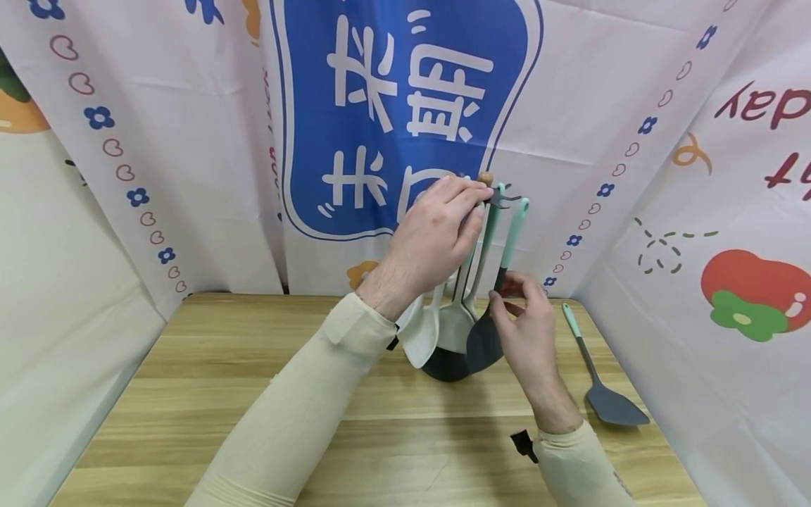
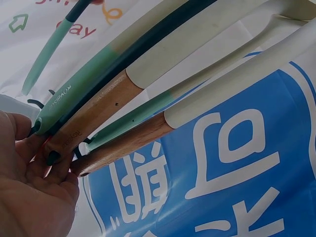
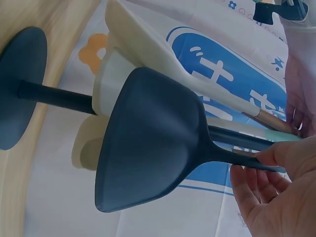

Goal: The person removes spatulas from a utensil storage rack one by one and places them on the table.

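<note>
A utensil stand with a round dark base (image 3: 22, 89) and a dark pole (image 3: 57, 96) stands on the table, hung with several kitchen utensils. My left hand (image 1: 434, 229) grips the top of the stand by its hooks (image 1: 507, 200), fingers close round the ends of the wooden handles (image 2: 98, 111). My right hand (image 1: 527, 331) pinches the neck of a dark turner (image 3: 153, 143). Its mint-green handle (image 1: 516, 229) rises beside the stand's hooks, while its blade points down in front of the right side. Pale utensils (image 1: 421, 334) hang on the left.
Another dark turner (image 1: 614, 406) with a mint-green handle lies on the wooden table (image 1: 253, 394), near its right edge. Printed white cloth (image 1: 589, 91) walls rise behind the table and along both sides.
</note>
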`<control>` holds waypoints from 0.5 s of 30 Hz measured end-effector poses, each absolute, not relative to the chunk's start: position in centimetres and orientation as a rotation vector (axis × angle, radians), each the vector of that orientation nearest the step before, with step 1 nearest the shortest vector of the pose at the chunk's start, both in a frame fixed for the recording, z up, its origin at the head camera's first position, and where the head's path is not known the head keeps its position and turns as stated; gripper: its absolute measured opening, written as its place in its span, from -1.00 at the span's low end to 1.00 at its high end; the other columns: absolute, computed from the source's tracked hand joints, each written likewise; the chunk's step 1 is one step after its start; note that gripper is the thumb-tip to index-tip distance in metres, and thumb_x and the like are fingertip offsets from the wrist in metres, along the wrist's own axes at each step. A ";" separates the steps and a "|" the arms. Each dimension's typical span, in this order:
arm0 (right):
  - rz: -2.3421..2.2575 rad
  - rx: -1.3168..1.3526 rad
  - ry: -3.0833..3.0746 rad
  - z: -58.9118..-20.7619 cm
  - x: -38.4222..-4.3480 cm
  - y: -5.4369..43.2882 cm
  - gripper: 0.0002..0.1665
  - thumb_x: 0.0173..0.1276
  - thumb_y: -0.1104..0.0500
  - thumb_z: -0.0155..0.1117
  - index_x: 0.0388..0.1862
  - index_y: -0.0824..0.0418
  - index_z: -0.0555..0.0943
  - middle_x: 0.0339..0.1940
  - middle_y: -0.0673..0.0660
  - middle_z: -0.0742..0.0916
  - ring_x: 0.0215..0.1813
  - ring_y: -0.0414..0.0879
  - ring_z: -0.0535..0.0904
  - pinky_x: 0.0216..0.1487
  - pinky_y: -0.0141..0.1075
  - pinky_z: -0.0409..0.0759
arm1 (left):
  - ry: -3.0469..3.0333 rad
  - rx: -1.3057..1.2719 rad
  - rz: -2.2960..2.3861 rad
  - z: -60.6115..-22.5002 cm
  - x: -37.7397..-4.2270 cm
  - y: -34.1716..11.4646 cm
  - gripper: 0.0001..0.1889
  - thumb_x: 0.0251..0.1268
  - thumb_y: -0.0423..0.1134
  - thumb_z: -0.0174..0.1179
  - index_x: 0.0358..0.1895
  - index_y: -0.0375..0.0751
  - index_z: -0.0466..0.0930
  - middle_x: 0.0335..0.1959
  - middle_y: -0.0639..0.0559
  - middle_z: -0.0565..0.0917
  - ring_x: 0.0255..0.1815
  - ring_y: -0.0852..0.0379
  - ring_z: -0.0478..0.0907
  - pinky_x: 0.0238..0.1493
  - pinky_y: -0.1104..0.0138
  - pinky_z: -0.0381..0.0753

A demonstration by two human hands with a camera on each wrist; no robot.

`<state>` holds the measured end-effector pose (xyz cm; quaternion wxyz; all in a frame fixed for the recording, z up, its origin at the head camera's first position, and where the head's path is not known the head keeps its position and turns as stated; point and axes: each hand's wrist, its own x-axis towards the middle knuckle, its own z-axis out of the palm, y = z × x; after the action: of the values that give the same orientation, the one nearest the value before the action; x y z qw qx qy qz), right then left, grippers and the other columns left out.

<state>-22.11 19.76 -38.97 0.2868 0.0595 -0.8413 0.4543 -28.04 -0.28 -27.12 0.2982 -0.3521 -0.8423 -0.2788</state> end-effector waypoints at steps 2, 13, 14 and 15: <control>1.205 0.151 -2.253 -39.0 -22.2 20.0 -0.63 0.71 0.37 0.43 0.40 0.34 0.67 0.21 0.29 0.80 0.28 0.15 0.81 0.27 0.05 0.97 | -2.231 -0.937 -0.741 -27.1 -28.1 -0.3 -0.56 0.96 -0.14 0.03 0.61 -0.15 0.69 0.58 -0.04 0.75 0.66 -0.05 0.62 0.90 0.13 0.48; 1.166 0.097 -2.284 -39.7 -22.6 22.1 -0.62 0.70 0.39 0.42 0.40 0.36 0.67 0.23 0.34 0.78 0.28 0.19 0.80 0.09 -0.74 0.69 | -2.230 -0.941 -0.745 -27.1 -28.1 -0.3 -0.56 0.96 -0.14 0.02 0.60 -0.15 0.69 0.57 -0.05 0.76 0.64 -0.05 0.63 0.88 0.15 0.49; 1.170 0.096 -2.284 -39.8 -22.7 22.3 -0.62 0.69 0.40 0.42 0.40 0.37 0.67 0.22 0.35 0.78 0.27 0.20 0.80 0.07 -0.78 0.64 | -2.231 -0.941 -0.745 -27.1 -28.1 -0.3 -0.56 0.96 -0.14 0.02 0.61 -0.15 0.69 0.57 -0.05 0.76 0.64 -0.05 0.63 0.88 0.14 0.49; 1.165 0.094 -2.287 -39.8 -22.7 22.5 -0.62 0.69 0.40 0.42 0.40 0.37 0.67 0.22 0.36 0.78 0.26 0.20 0.80 0.06 -0.82 0.61 | -2.230 -0.940 -0.744 -27.1 -28.1 -0.3 -0.56 0.96 -0.15 0.02 0.61 -0.15 0.69 0.57 -0.04 0.76 0.64 -0.05 0.63 0.88 0.14 0.50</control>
<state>-22.71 22.49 -39.83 0.2826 0.0352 -0.8542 0.4350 -28.09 -0.27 -27.14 0.3000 -0.3542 -0.8402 -0.2804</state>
